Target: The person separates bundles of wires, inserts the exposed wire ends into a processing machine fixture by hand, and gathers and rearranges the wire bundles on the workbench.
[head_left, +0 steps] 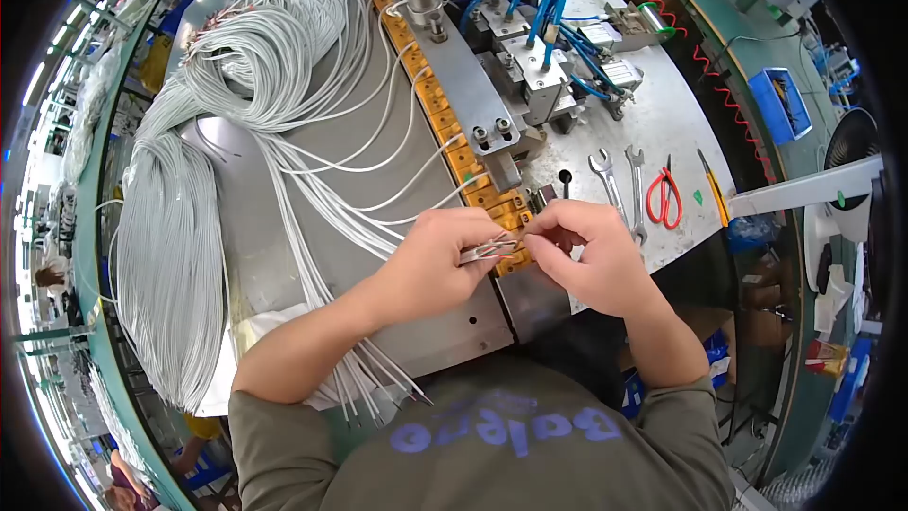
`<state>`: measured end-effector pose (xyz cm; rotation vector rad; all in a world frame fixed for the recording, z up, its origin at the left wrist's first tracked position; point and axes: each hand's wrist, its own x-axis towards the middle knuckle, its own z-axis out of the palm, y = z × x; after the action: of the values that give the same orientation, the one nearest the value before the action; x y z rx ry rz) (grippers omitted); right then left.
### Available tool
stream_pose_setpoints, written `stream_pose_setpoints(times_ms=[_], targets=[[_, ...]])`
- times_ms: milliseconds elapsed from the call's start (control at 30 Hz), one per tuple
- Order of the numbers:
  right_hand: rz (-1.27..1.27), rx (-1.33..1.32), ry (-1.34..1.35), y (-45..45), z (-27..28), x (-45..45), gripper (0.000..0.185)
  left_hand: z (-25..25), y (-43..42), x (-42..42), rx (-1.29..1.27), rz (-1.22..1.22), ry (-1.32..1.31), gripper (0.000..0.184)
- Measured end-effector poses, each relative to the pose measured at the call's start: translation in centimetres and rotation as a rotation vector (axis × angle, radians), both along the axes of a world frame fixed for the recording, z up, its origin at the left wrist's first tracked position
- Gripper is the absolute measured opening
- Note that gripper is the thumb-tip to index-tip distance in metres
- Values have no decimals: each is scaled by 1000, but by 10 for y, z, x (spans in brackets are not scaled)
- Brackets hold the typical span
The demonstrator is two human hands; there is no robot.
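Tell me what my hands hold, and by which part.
Left hand: a bunch of thin white cables, near their ends. Right hand: cannot be told.

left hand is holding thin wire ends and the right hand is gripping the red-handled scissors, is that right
Not quite: the right hand isn't gripping the red-handled scissors. The head view shows them lying beside a wrench, while that hand is close by the wire ends. The left hand is indeed holding those.
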<state>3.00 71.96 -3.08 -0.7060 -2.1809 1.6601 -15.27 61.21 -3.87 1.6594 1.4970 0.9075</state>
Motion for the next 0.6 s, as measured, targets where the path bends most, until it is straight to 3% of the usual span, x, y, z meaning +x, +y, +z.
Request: stream_pose_setpoints(times_ms=[67, 200, 300, 433, 533, 600], targets=[[-36, 24, 30, -6, -1, -2, 10, 1, -3, 4, 79, 61, 58, 12], [-53, -360, 37, -5, -5, -6, 8, -1, -4, 9, 233, 115, 47, 10], [29, -493, 63, 4, -1, -5, 8, 3, -3, 7, 159, 104, -95, 9], [121, -66, 86, 6, 2, -4, 9, 7, -3, 5, 66, 79, -87, 10], [87, 47, 102, 5, 7, -8, 11, 3, -5, 4, 75, 72, -159, 12], [27, -54, 108, -1, 10, -9, 12, 1, -4, 2, 114, 95, -198, 13]])
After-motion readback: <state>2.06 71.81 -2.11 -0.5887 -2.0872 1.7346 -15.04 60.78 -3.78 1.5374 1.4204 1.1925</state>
